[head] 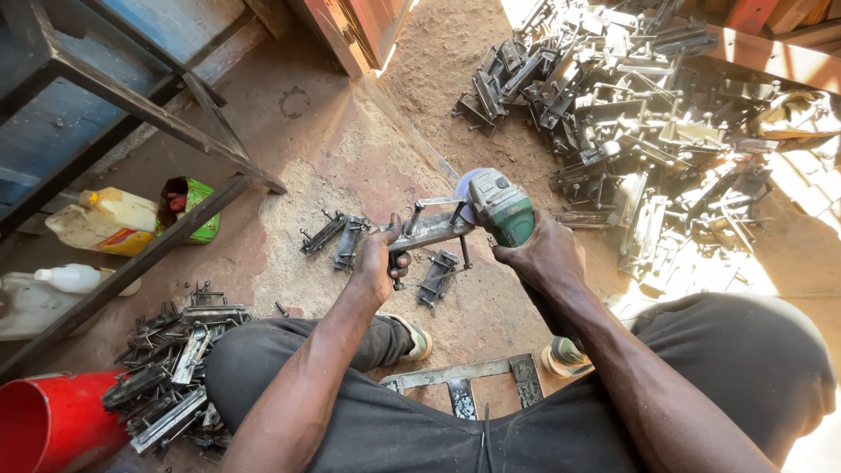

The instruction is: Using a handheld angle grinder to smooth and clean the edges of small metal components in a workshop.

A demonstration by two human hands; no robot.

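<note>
My left hand [378,263] grips one end of a grey metal bolt-latch piece [431,229], held level above the dirt floor. My right hand [543,254] is closed around the body of a green angle grinder [504,210]. Its disc [464,188] sits against the far end of the metal piece. Three similar metal pieces [337,236] lie on the ground just beyond my left hand, and another [438,278] lies under the held piece.
A large heap of metal latch pieces [648,114] fills the upper right. A smaller pile [171,368] lies by my left knee, beside a red bucket [48,420]. Plastic bottles [105,221] and a metal frame [158,123] stand left.
</note>
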